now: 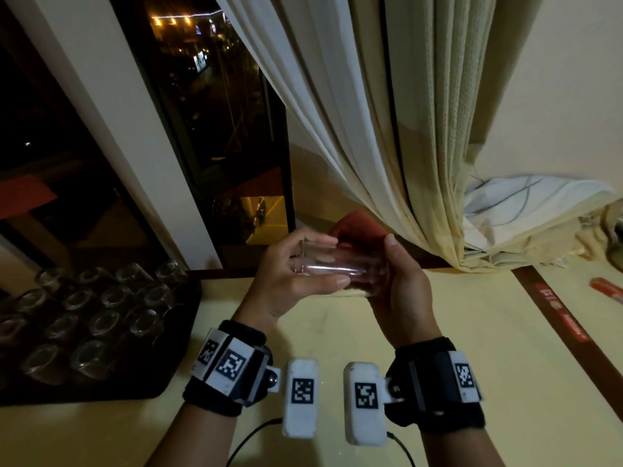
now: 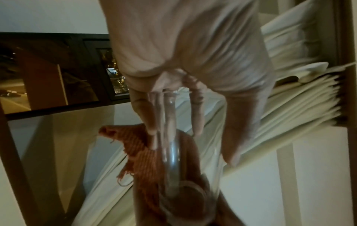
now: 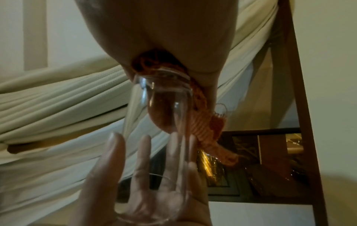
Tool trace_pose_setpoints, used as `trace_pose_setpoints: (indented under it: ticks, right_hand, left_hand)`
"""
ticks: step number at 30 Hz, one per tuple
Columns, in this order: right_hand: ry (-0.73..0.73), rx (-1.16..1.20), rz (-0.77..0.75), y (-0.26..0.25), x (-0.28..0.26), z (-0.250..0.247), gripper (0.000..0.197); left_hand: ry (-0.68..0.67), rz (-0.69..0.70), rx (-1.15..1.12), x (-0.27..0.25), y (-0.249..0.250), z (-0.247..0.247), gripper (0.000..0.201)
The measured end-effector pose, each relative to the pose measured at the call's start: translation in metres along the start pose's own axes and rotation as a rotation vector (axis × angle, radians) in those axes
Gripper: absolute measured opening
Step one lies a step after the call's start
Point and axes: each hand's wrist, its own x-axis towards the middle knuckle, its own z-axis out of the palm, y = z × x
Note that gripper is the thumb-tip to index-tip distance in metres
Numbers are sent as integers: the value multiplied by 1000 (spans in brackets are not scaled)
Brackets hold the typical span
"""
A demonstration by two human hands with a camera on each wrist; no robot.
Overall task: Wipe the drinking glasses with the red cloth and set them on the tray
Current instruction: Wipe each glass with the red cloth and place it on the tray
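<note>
Spanning the left of the pale yellow tabletop (image 1: 337, 348), black rectangular tray (image 1: 175, 372) carrying many clear glasses, left hand (image 1: 290, 281) curled around 1 clear cylindrical drinking glass (image 1: 323, 264) held sideways above the tabletop, right hand (image 1: 401, 281) gripping red knitted cloth (image 1: 357, 224) pushed into its mouth.

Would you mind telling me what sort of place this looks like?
Probably a hotel or restaurant service area, upstairs: a dark tray crowded with many upturned glasses, long cream curtains, and a window overlooking night streets.
</note>
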Motion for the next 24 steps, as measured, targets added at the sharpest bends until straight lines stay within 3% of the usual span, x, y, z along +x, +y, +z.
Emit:
trace_pose_setpoints:
  ticks: [4, 9, 14, 19, 24]
  right_hand:
    - [10, -155, -59, 3, 6, 4, 37]
    - [-17, -12, -13, 0, 11, 5, 44]
    - [-45, -170, -72, 2, 11, 10, 39]
    - [-17, -50, -40, -3, 10, 9, 45]
    - [-16, -161, -70, 5, 7, 9, 46]
  left_hand:
    - [142, 30, 99, 4, -9, 8, 52]
    - [-9, -8, 17, 6, -4, -5, 53]
    - [174, 31, 55, 9, -11, 1, 57]
    - [59, 30, -42, 9, -7, -4, 60]
    - [208, 37, -36, 6, -15, 5, 57]
